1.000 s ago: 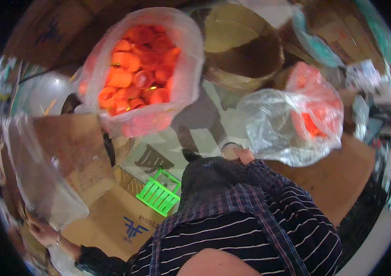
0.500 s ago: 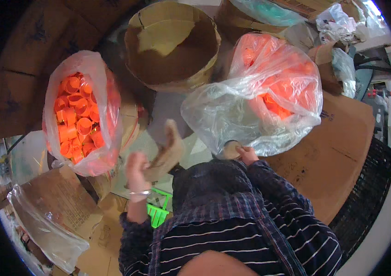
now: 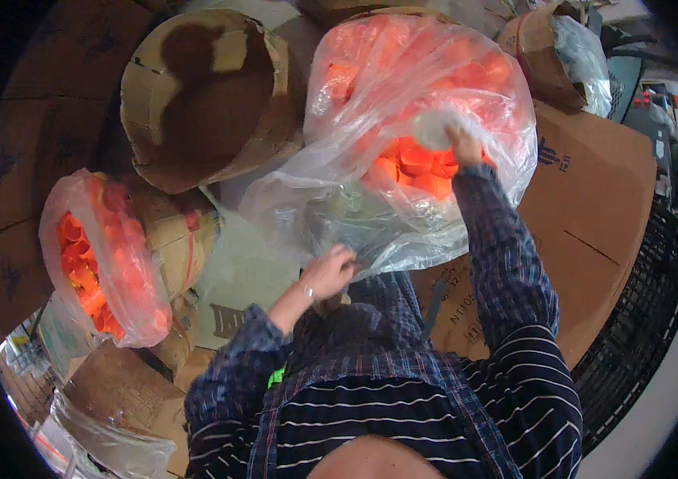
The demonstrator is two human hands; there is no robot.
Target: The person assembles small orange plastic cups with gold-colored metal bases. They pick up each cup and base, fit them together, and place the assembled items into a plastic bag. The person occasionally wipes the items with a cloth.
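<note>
A big clear plastic bag [image 3: 347, 104] full of orange plastic cup-like pieces [image 3: 415, 166] stands ahead of me, its mouth open toward me. My right hand [image 3: 465, 146] reaches over the orange pieces, closed on a pale round disc [image 3: 433, 129] that is blurred; its exact kind is unclear. Close to my lap, at the bag's near edge, my left hand [image 3: 329, 273] has curled fingers. Whether it grips the film or something small is hidden.
A second bag [image 3: 111, 255] of orange pieces leans at the left. Beyond it stands an open round cardboard container [image 3: 275, 88]. A flattened cardboard sheet [image 3: 586, 215] and a black plastic crate [image 3: 642, 335] lie to the right. Folded cardboard [image 3: 115, 391] sits at lower left.
My right hand has moved from my lap up over the large bag, carrying the round disc. My left hand has come right to the bag's near edge. The view has shifted.
</note>
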